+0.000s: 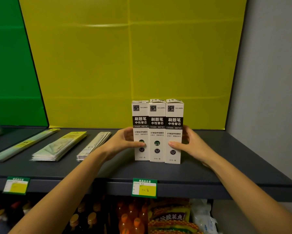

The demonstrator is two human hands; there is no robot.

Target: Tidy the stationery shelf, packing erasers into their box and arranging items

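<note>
The left hand (123,141) and right hand (191,144) squeeze a row of three upright boxes (157,119) between them. Each thumb is pressed across a front and the fingers are curled round the outer sides. The boxes stand on the shelf (209,166), touching one another, at 4 o'clock from the picture's middle. Flat packs (61,146) lie at their 9 o'clock, and a price tag (144,188) hangs at 6 o'clock. As I judge it, only side pressure holds the one in the middle. If the squeeze slackens during a slide, it could lag or tip and topple the tall row.
</note>
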